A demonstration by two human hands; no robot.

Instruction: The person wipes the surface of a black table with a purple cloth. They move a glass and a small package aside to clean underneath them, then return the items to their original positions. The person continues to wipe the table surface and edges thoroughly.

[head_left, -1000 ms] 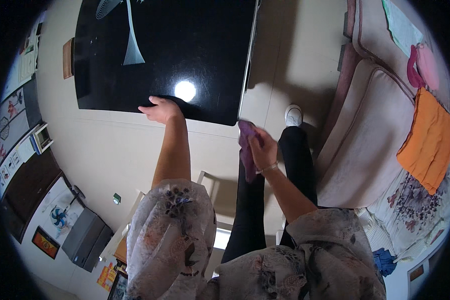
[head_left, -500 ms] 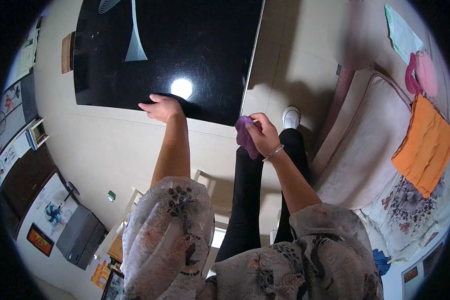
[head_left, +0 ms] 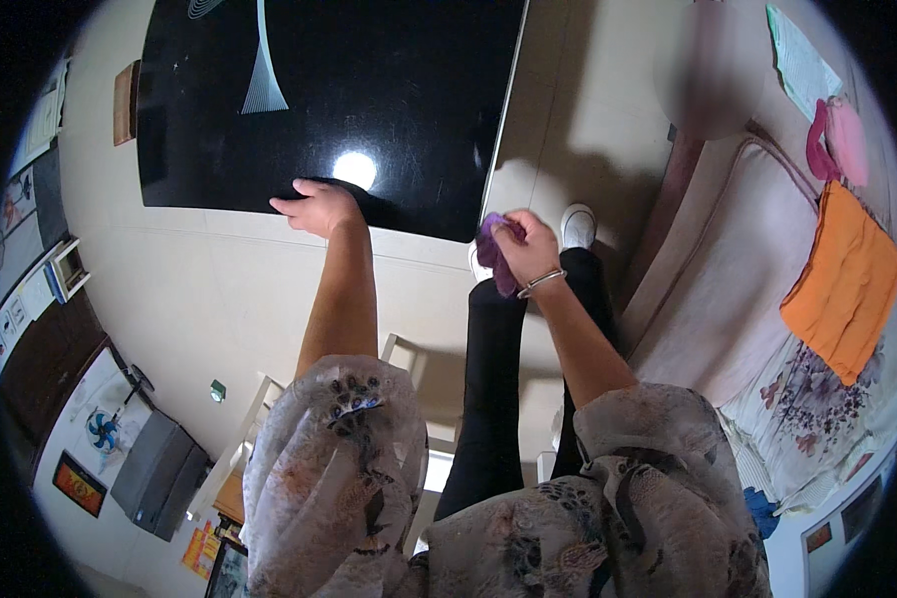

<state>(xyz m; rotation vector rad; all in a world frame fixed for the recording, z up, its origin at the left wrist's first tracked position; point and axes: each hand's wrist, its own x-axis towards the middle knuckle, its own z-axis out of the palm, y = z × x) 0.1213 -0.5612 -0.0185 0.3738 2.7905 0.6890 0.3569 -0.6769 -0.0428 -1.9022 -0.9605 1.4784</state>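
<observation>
Left hand (head_left: 321, 207) touches glossy black rectangular tabletop (head_left: 399, 110) at near edge; its closure cannot be determined. Right hand (head_left: 530, 249) grips bunched purple fabric cloth (head_left: 495, 261), best kept gathered.

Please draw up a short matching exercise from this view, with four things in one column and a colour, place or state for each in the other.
Column one:
1. table
2. cloth
3. left hand
4. bracelet

Column two:
A. with fingers at the table's near edge
B. around the right wrist
C. glossy black with a pattern of pale lines
D. purple, held in the right hand

Right pairs: 1-C, 2-D, 3-A, 4-B
</observation>
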